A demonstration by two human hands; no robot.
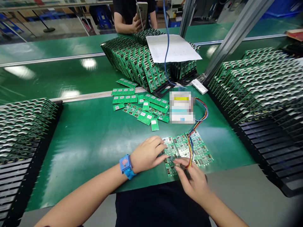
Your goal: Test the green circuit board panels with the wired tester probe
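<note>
A panel of green circuit boards (181, 146) lies flat on the bench in front of me. My left hand (148, 153), with a blue strap on its wrist, holds the panel's left edge, thumb and curled fingers on the boards. My right hand (193, 178) pinches a small connector at the end of a bundle of coloured wires (190, 148) over the panel's lower left part. The fingers mostly hide the connector, and I cannot tell if it touches the board. These wires run up to a box whose face is blurred out (182, 107).
Loose small boards (127, 99) lie beyond my left hand. Racks of upright boards stand at left (26, 126), right (258, 85) and back (132, 56). A paper sheet (174, 49) covers part of the back rack. Across the bench, a person holds a phone (142, 14).
</note>
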